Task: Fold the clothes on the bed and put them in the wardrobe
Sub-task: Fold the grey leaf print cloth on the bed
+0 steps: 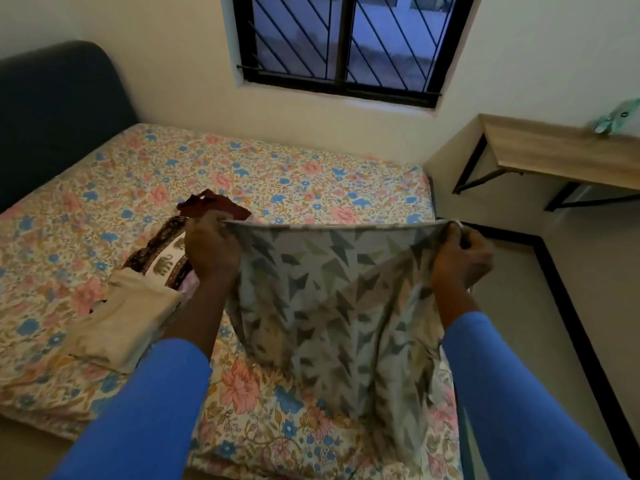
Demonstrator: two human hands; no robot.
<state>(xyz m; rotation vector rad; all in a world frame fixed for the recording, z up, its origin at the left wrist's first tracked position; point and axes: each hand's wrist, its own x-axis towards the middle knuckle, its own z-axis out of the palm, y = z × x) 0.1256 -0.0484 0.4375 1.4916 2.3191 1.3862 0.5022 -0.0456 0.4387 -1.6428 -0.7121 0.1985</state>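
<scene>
Patterned cloth (332, 299), pale with a dark angular print: held up by its top edge above the near corner of the bed (104, 188), stretched taut between both hands, lower part hanging slack toward the floral sheet; not yet folded; blue sleeves at the near edge of view; left hand (211, 251): fingers curled round the cloth's left top corner, gripping it; right hand (460, 258): fingers bunched and pinching the right top corner; beige garment (128, 323): folded flat on the sheet, just left of the left forearm; elephant-print cloth (166, 258): behind the beige one and partly hidden by the left hand; dark red garment (214, 204): beyond that, lying loose; headboard (52, 109), dark, at far left; barred window (346, 43) in the far wall; wooden desk (561, 150) at far right; wardrobe: not in view; step in hand, by judgement: spreading one piece before its first fold; next move likely calls for bringing the two held corners together, or lowering the cloth flat on the bare sheet right of the pile, with the edges kept aligned
</scene>
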